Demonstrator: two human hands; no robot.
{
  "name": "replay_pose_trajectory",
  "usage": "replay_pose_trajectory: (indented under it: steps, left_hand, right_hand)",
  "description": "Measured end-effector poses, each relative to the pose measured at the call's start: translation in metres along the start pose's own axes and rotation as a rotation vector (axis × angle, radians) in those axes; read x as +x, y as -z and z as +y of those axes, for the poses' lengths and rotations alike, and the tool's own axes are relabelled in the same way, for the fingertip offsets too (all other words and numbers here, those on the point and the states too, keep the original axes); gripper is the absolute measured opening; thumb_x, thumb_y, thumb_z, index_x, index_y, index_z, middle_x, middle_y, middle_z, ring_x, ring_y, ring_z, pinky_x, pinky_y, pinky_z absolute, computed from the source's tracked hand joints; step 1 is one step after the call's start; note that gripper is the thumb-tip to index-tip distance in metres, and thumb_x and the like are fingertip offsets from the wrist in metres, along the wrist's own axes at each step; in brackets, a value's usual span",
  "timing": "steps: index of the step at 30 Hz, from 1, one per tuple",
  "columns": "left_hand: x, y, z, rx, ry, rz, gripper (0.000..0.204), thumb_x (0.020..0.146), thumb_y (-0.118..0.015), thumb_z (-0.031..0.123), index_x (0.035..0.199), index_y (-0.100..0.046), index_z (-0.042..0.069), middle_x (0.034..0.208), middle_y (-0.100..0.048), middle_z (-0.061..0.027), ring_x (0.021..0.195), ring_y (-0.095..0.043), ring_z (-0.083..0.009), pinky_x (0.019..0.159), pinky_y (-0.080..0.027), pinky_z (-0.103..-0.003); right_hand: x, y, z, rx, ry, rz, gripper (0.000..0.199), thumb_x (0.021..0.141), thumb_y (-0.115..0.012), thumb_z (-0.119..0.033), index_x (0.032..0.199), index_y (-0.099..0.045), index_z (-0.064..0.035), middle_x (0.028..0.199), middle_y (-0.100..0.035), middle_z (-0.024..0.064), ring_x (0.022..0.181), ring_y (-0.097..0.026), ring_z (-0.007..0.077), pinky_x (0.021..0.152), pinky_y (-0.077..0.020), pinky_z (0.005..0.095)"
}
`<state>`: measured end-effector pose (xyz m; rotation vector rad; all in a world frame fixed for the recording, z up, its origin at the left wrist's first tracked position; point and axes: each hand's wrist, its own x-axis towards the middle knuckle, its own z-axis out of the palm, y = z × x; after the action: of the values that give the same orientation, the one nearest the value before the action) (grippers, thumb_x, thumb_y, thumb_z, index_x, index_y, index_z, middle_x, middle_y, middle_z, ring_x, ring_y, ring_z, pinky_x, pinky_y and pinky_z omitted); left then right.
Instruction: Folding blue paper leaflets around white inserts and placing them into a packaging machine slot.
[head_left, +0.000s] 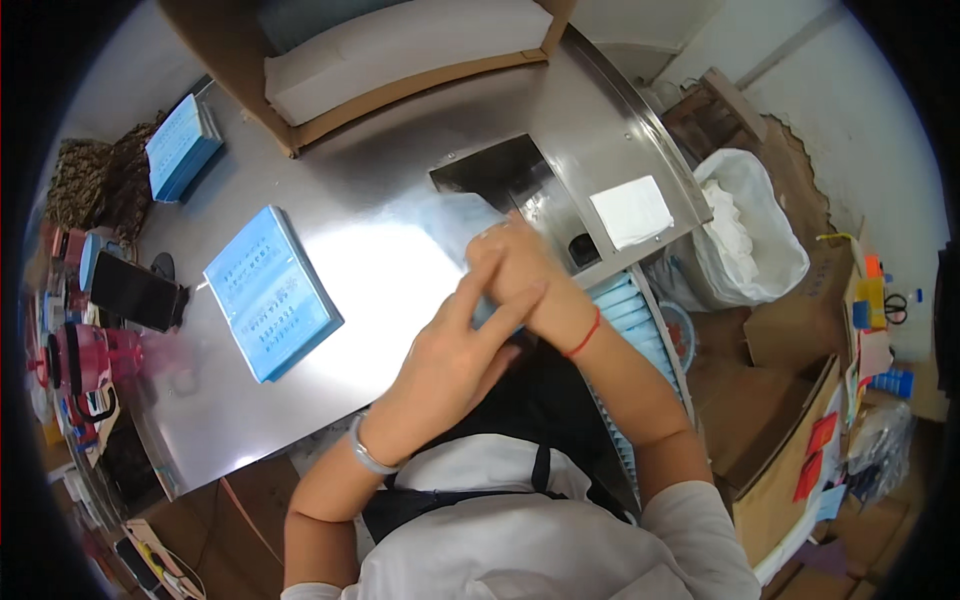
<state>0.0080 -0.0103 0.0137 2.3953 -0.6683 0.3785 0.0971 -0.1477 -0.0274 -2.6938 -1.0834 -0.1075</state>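
Observation:
My right hand (522, 272), with a red cord at its wrist, is closed over a blurred, translucent bluish film (455, 222) above the steel table. Its fingertips are smeared by motion. Beside it, my left hand (445, 360) has its fingers stretched out and apart, their tips overlapping the right hand; a silvery bangle circles its wrist. I cannot tell whether they touch the film. Left of my hands lies a flat blue printed pack (270, 290). Beyond them is a rectangular cutout (515, 180) in the tabletop, with a white folded sheet (632, 212) to its right.
A cardboard box (420, 85) stands at the back. More blue packs (183, 148), a phone (135, 291) and a pink jug (95, 358) are at the left. Blue packets fill a drawer (632, 320) by my right arm. A white-lined bin (770, 265) stands at the right.

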Motion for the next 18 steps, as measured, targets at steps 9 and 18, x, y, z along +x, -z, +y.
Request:
replay_pose_trajectory:
  steps: [9,18]
  left_hand:
    - [0.178,0.121,-0.209,1.276,0.436,-0.154,0.029,0.095,-0.055,0.027,0.112,-0.070,0.011,0.120,-0.065,-0.0136,0.110,-0.060,-0.0303,0.085,-0.048,-0.049]
    - [0.224,0.098,-0.296,1.334,0.548,0.352,0.033,0.093,-0.050,0.027,0.109,-0.071,0.006,0.120,-0.065,-0.0181,0.117,-0.060,-0.0324,0.105,-0.043,-0.043]
  right_hand:
    - [0.058,0.065,0.031,0.121,-0.107,0.523,0.009,0.086,-0.064,-0.012,0.087,-0.068,-0.0038,0.079,-0.066,0.0197,0.073,-0.066,0.0393,0.067,-0.0537,0.0445]
    - [0.215,0.063,0.176,-1.007,-0.337,0.234,0.022,0.081,-0.068,-0.013,0.100,-0.072,-0.0038,0.106,-0.066,0.0128,0.112,-0.058,0.0320,0.090,-0.0465,0.0498]
